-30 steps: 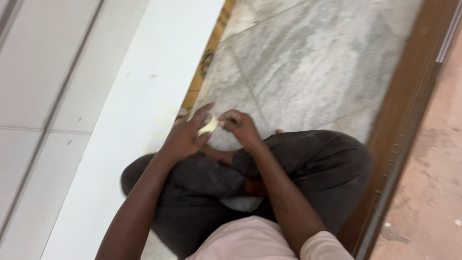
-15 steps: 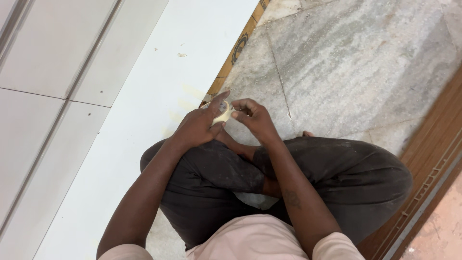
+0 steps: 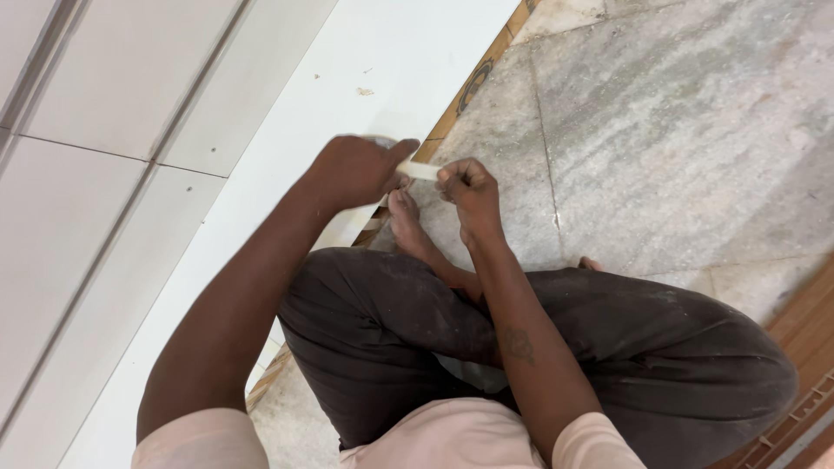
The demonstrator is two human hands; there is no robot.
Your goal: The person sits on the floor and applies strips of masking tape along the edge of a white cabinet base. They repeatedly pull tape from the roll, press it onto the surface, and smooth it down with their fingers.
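Fingers (image 3: 401, 155) of the left hand (image 3: 352, 169) and those of the right hand (image 3: 467, 187) are both pinched shut on a small pale strip (image 3: 420, 170), one hand at each end. It spans the short gap between the hands, roughly level, its left end under the left thumb and its right end tucked into the curled right fingers. What the strip is made of cannot be told.

Both hands hover just above the person's bare foot (image 3: 408, 227), which rests on the grey stone floor (image 3: 660, 130). The person sits cross-legged in dark trousers (image 3: 391, 330) and a pale pink shirt (image 3: 452, 439).

Left of the hands lies a long white board (image 3: 347, 78), running diagonally across the view, with a few small flecks on its surface. Its near edge shows a brown wood-coloured band (image 3: 486, 65) where it meets the floor. Beyond the board, white panels (image 3: 104, 130) with narrow seams fill the left side. A brown ribbed strip (image 3: 804, 399) crosses the lower right corner.
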